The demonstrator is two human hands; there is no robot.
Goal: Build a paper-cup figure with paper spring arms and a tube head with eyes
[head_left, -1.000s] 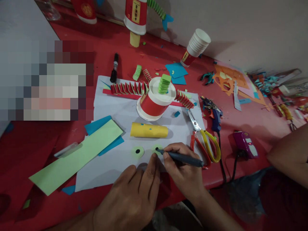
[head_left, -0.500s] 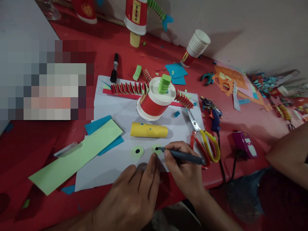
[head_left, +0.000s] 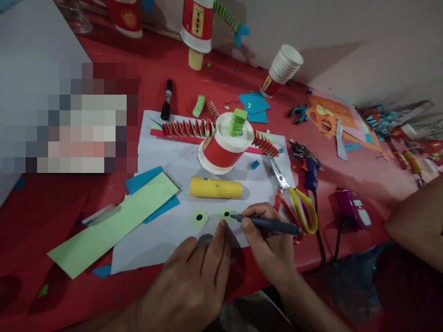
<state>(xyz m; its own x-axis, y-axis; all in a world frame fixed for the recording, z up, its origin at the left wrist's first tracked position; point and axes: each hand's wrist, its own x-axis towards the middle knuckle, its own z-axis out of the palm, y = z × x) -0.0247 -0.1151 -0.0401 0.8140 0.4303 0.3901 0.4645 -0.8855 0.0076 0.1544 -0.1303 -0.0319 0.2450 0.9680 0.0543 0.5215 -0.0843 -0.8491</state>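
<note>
My right hand (head_left: 272, 246) is closed around a dark grey marker (head_left: 273, 225). The marker's tip points at a pale green paper circle (head_left: 221, 213) with a black dot and sits just right of the dot. With its fingers stretched out, my left hand (head_left: 199, 272) rests a forefinger on the lower edge of that circle. To the left lies a matching green paper circle (head_left: 205, 218), also dotted black. Above both circles is a yellow paper roll (head_left: 216, 188). A red-and-white paper cup (head_left: 223, 150) with folded paper strips stands behind the roll, upside down.
Scissors (head_left: 287, 182) lie right of the roll, near a glue gun (head_left: 310, 168) and a purple box (head_left: 353, 210). A green paper strip (head_left: 117, 226) covers blue paper at left. Stacked cups (head_left: 282, 69) lean at the back. Another person's arm (head_left: 415, 219) is at right.
The marker tip has drawn back slightly to the right from the black dot, which now shows whole. My left hand stays on the circle. The view has shifted a little.
</note>
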